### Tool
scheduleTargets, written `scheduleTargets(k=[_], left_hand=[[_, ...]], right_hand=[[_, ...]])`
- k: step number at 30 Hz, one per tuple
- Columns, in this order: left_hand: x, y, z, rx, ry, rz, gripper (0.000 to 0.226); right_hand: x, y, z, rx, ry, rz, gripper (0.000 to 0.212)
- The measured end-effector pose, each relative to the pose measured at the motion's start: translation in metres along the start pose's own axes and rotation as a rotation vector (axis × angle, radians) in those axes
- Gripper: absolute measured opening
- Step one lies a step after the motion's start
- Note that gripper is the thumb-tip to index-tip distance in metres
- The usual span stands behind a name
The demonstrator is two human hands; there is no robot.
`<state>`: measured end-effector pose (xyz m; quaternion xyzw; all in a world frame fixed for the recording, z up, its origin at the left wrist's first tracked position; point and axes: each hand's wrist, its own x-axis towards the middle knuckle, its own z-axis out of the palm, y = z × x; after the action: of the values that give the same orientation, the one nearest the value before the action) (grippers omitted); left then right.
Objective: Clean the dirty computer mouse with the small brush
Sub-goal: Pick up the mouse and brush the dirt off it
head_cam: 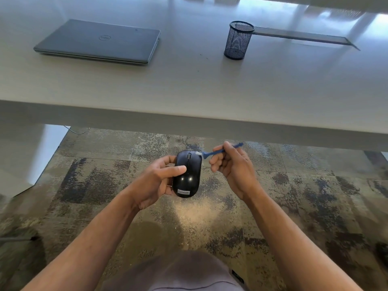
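glossy black computer mouse [187,175] is held by the left hand [161,179], fingers curled around it, above the carpet. small blue plastic brush [218,151] is pinched by the right hand [232,168], bristles touching the mouse's front.

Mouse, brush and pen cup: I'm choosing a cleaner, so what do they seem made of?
The mouse looks like glossy black plastic; bright highlights sit on its shell. The brush seems blue plastic with pale bristles, too blurred to say more. The pen cup looks like dark wire mesh, likely metal; light shows through.
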<state>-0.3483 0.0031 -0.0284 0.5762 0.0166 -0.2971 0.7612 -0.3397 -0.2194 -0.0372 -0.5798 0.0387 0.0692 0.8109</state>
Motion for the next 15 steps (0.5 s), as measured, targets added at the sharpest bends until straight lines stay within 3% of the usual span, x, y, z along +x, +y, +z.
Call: scheduleTargets(k=[5,11,15], left_hand=[[0.007,0.001,-0.003,-0.038,0.030,0.013,0.056],[0.011,0.004,-0.004,-0.068,0.056,0.018,0.053],[0.012,0.003,0.001,-0.051,0.037,0.009,0.051]], right_hand=[[-0.026,0.010,0.003,0.043,0.041,-0.043,0.037],[-0.047,0.021,-0.005,-0.042,-0.113,-0.050,0.034],[-0.036,0.012,-0.006,-0.011,-0.078,-0.067,0.035]])
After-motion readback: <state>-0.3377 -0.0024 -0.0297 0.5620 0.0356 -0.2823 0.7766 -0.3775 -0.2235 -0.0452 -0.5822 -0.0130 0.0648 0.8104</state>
